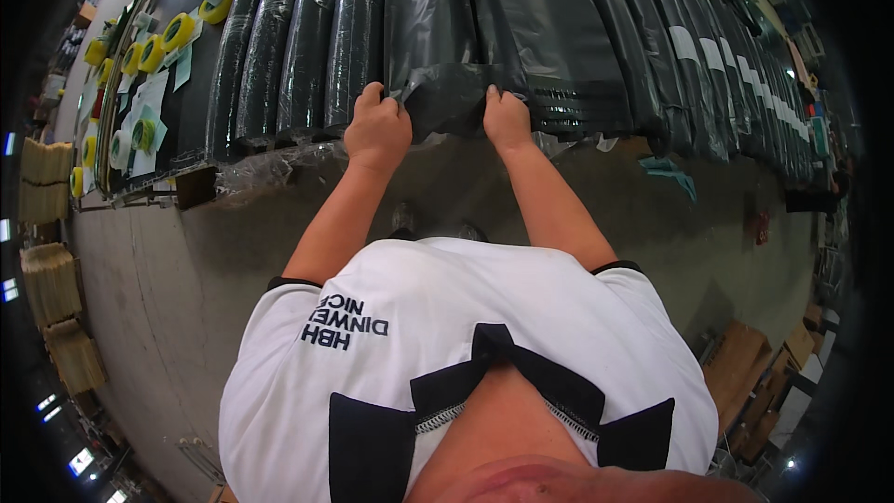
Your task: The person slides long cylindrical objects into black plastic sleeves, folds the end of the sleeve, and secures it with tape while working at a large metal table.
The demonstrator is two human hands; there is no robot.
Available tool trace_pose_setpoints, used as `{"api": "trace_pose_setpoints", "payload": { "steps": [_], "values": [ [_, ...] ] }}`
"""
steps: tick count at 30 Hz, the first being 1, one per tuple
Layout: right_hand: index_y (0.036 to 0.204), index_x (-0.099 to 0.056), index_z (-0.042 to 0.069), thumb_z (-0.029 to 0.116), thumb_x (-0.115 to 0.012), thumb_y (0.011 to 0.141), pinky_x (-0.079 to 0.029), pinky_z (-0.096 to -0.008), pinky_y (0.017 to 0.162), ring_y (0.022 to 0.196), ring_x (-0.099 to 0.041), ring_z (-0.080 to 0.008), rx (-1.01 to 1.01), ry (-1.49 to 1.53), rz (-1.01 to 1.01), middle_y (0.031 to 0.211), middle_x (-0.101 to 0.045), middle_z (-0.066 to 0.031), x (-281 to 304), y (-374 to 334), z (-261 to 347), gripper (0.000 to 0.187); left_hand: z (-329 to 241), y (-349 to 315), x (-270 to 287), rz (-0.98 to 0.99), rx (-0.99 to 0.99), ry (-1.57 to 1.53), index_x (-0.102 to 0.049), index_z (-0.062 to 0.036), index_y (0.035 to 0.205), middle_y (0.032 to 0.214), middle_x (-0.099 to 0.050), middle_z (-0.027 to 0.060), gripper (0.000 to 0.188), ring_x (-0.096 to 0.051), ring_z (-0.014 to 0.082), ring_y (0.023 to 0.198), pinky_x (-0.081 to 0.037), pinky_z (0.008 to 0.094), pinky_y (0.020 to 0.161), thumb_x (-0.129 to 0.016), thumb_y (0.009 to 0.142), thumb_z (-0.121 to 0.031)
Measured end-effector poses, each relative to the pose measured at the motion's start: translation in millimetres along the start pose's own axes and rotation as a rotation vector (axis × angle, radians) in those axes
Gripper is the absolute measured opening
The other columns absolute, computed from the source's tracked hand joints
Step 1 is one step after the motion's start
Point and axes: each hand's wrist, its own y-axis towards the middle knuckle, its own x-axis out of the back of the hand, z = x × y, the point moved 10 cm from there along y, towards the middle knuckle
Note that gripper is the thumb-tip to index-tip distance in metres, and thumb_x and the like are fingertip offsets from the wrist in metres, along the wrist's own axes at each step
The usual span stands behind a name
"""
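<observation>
Both my hands are at the near end of a long bundle wrapped in black plastic film (430,23), among several similar bundles side by side. Closed fingers of my left hand (378,129) grip the left corner of the film's loose end flap (452,98). At the flap's right corner, my right hand (508,119) pinches the same black film between thumb and fingers. The flap is stretched between the two hands, bent down over the bundle's end. To the right lies a wider black-wrapped bundle (559,28) with shiny clear tape across its near end. What is inside the film is hidden.
Several rolls of yellow tape (177,33) and paper sheets (149,107) lie at the left. Clear plastic scraps (265,172) hang along the near edge. A teal cloth or glove (670,172) hangs right of my arm. Cardboard boxes (740,359) stand at the lower right.
</observation>
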Motion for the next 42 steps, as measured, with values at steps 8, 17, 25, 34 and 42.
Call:
{"api": "trace_pose_setpoints", "payload": {
  "steps": [8, 17, 25, 34, 42],
  "values": [
    [0.112, -0.063, -0.002, 0.016, -0.049, 0.092, -0.049, -0.0468, 0.092, 0.108, -0.062, -0.0403, -0.021, -0.444, 0.205, 0.113, -0.064, -0.0268, -26, 12, 12, 0.03, -5, 27, -24, 0.381, -0.035, 0.422, -0.075, -0.0087, 0.096, 0.147, -0.043, 0.0056, 0.022, -0.023, 0.0249, 0.145, -0.019, 0.047, 0.117, -0.057, 0.086, -0.018],
    [0.139, -0.044, 0.005, 0.028, -0.061, 0.088, -0.043, -0.0495, 0.099, 0.125, -0.049, -0.0395, 0.79, -0.345, -0.24, 0.138, -0.048, -0.0227, 1, -40, 135, 0.058, -13, 6, -62, 0.421, -0.234, 0.047, -0.039, -0.0032, 0.143, 0.152, -0.035, 0.0165, 0.052, -0.035, 0.032, 0.14, -0.025, 0.0373, 0.117, -0.047, 0.093, -0.01],
    [0.156, -0.008, 0.018, 0.054, -0.072, 0.075, -0.039, -0.0546, 0.106, 0.135, -0.032, -0.0522, -0.026, -0.17, 0.154, 0.158, -0.004, -0.0264, -48, 1, 76, 0.11, -4, -5, -85, 0.265, -0.02, -0.84, -0.044, 0.0045, 0.136, 0.138, -0.047, 0.0277, 0.049, -0.043, 0.0398, 0.131, -0.039, 0.0351, 0.107, -0.043, 0.087, 0.006],
    [0.155, -0.001, 0.01, 0.05, -0.079, 0.069, -0.045, -0.0427, 0.102, 0.126, -0.049, -0.0403, -0.125, -0.225, 0.235, 0.149, -0.03, -0.0277, -39, 3, 73, 0.123, 18, 13, -2, 0.574, -0.08, -0.475, -0.058, -0.0013, 0.127, 0.108, -0.066, 0.0195, 0.043, -0.065, 0.033, 0.098, -0.051, 0.0373, 0.087, -0.064, 0.085, -0.007],
    [0.155, 0.005, 0.017, 0.048, -0.072, 0.079, -0.051, -0.0422, 0.093, 0.116, -0.058, -0.035, -0.188, -0.416, 0.094, 0.15, -0.03, -0.0174, -18, -7, 71, 0.112, 75, 94, -57, 0.162, 0.028, -0.111, -0.038, 0.0061, 0.141, 0.147, -0.031, 0.0321, 0.088, -0.032, 0.0432, 0.137, -0.027, 0.0462, 0.114, -0.075, 0.076, -0.04]
  ]
}}
